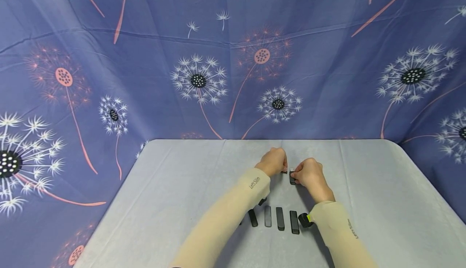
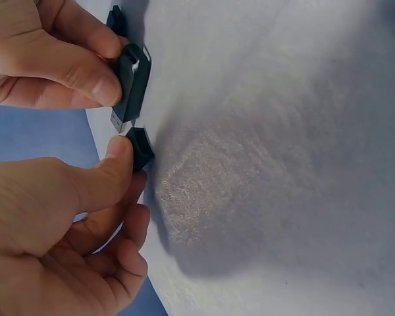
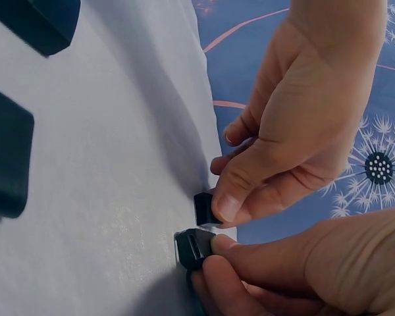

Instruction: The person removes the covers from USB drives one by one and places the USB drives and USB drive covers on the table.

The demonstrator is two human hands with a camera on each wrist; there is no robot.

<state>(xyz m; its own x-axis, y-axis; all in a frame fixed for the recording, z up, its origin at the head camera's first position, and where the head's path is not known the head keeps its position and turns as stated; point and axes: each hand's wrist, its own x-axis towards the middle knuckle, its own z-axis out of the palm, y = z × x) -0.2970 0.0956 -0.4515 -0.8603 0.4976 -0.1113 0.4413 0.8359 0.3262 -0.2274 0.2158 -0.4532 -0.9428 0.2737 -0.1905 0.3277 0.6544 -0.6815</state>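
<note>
A slim black USB stick (image 2: 137, 87), its silvery plug (image 2: 117, 122) bared, is pinched by the right grip (image 1: 310, 175). A short black cap (image 2: 141, 149) is pinched by the left grip (image 1: 273, 161).

Head view: even, diffuse light; soft grey shadows on the tabletop (image 1: 193, 179), at 6 o'clock beside the left sleeve (image 1: 229, 215) and 5 o'clock beside the right sleeve (image 1: 344, 235); wide-angle stretch at 8 o'clock.

Left wrist view: dimmer, cool cast; dull sheen near dial centre, blurred shadow round it; corner darkened at 2 o'clock; pale highlight on USB stick (image 2: 133, 82).

Right wrist view: broad soft shadow, 11 o'clock towards centre; near dark sticks (image 3: 5, 155), 9 and 10 o'clock, show little detail.
</note>
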